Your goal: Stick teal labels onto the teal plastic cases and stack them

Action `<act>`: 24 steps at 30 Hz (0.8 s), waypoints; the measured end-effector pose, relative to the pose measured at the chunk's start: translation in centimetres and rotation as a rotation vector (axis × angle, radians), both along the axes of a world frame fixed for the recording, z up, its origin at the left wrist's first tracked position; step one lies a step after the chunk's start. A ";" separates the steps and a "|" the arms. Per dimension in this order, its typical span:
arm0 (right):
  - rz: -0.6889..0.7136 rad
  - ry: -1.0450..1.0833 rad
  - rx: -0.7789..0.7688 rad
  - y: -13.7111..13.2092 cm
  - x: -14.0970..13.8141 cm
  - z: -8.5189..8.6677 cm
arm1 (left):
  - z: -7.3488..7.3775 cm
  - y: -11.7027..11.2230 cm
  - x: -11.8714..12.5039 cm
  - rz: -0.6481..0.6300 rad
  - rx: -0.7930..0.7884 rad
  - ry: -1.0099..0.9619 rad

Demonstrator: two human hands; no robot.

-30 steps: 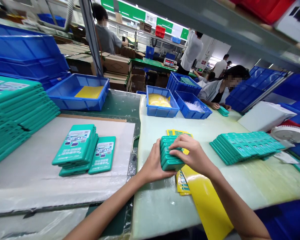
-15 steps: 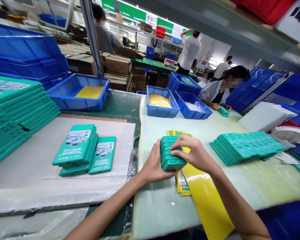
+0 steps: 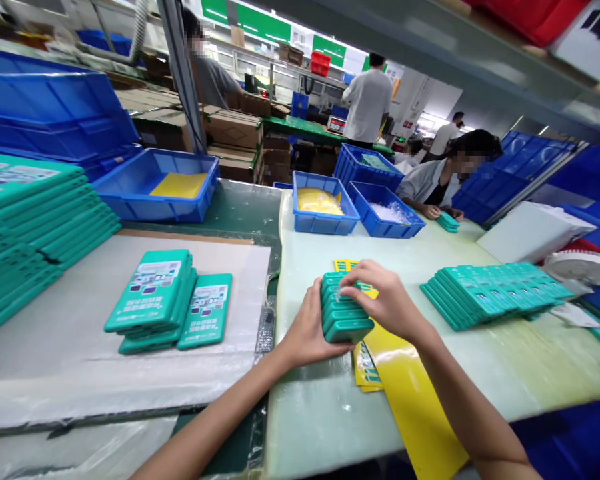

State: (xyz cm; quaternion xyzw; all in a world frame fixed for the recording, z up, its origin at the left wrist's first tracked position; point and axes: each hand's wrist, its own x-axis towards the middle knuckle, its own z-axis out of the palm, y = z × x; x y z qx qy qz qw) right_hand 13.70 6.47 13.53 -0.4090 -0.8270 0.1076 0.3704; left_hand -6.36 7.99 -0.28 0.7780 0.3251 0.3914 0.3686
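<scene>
The left hand (image 3: 307, 330) is closed around a stack of teal cases (image 3: 349, 331) at its left side, with one digit along the near end. The stack is above the pale work surface (image 3: 313, 413); whether it also rests on it cannot be told. The narrow edges of the cases run from left to right, and the row goes from near to far; the full length of one case is hidden.

The right hand (image 3: 387, 300) comes from the right side, with bent fingers and thumb brought near together at the upper edges. The stack lies directly to its left, and nothing stands between. Whether these fingertips pinch something small, one cannot tell.

Just below the hands are yellow label sheets (image 3: 367, 377) and a plain yellow sheet (image 3: 420, 413). Well to the right lies a leaning row of teal cases (image 3: 480, 293); to the left, printed teal cases (image 3: 150, 287) are piled. Farther are two blue bins (image 3: 325, 227).
</scene>
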 end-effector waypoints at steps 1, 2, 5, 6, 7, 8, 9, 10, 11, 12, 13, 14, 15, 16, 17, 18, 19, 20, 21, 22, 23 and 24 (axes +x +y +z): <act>0.028 -0.025 -0.042 0.0 -0.5 -0.4 | 0.0 0.0 0.0 0.000 -0.001 -0.001; 0.039 -0.054 -0.061 0.0 -0.9 -0.6 | -0.1 0.0 0.0 -0.002 -0.003 0.000; 0.002 -0.187 -0.035 0.4 -0.4 -0.9 | 0.0 0.0 0.0 -0.011 -0.010 0.011; -0.019 -0.254 -0.019 0.7 0.2 -0.7 | 0.0 -0.1 0.0 -0.010 -0.011 0.014; -0.048 -0.316 -0.001 0.9 0.9 -0.4 | 0.1 -0.1 0.0 -0.009 -0.009 0.016; -0.090 -0.358 0.021 1.1 1.7 -0.1 | 0.2 -0.1 -0.1 -0.007 -0.004 0.015; -0.144 -0.369 0.054 1.3 2.3 0.2 | 0.2 -0.1 -0.1 -0.006 0.004 0.015; -0.205 -0.343 0.097 1.4 2.7 0.6 | 0.3 -0.2 -0.1 -0.009 0.013 0.015; -0.260 -0.279 0.144 1.5 2.9 0.8 | 0.4 -0.2 -0.1 -0.013 0.021 0.013; -0.290 -0.192 0.180 1.5 2.7 0.9 | 0.4 -0.2 -0.1 -0.015 0.025 0.012; -0.286 -0.096 0.188 1.4 2.2 0.9 | 0.5 -0.2 0.0 -0.013 0.024 0.008; -0.249 -0.009 0.164 1.3 1.5 0.7 | 0.5 -0.2 0.0 -0.010 0.018 0.003; -0.188 0.055 0.117 1.3 0.6 0.4 | 0.4 -0.2 0.0 -0.005 0.011 -0.002; -0.115 0.085 0.059 1.2 -0.2 0.1 | 0.4 -0.2 0.0 -0.001 0.006 -0.008; -0.049 0.084 0.006 1.2 -0.9 -0.3 | 0.3 -0.2 0.0 -0.001 0.002 -0.011; -0.003 0.059 -0.033 1.2 -1.4 -0.6 | 0.3 -0.1 0.0 -0.005 0.001 -0.012; 0.016 0.018 -0.051 1.3 -1.5 -0.8 | 0.2 -0.1 0.0 -0.008 0.000 -0.011; 0.011 -0.037 -0.057 1.4 -1.4 -0.9 | 0.2 -0.1 0.0 -0.009 0.000 -0.011; -0.015 -0.099 -0.054 1.5 -1.0 -0.8 | 0.1 -0.1 0.0 -0.010 0.001 -0.010; -0.056 -0.154 -0.047 1.6 -0.4 -0.6 | 0.2 -0.1 0.0 -0.010 0.002 -0.009; -0.098 -0.187 -0.037 1.7 0.2 -0.3 | 0.2 -0.1 0.0 -0.011 0.005 -0.008; -0.131 -0.192 -0.025 1.7 0.8 0.0 | 0.2 -0.1 0.0 -0.010 0.008 -0.008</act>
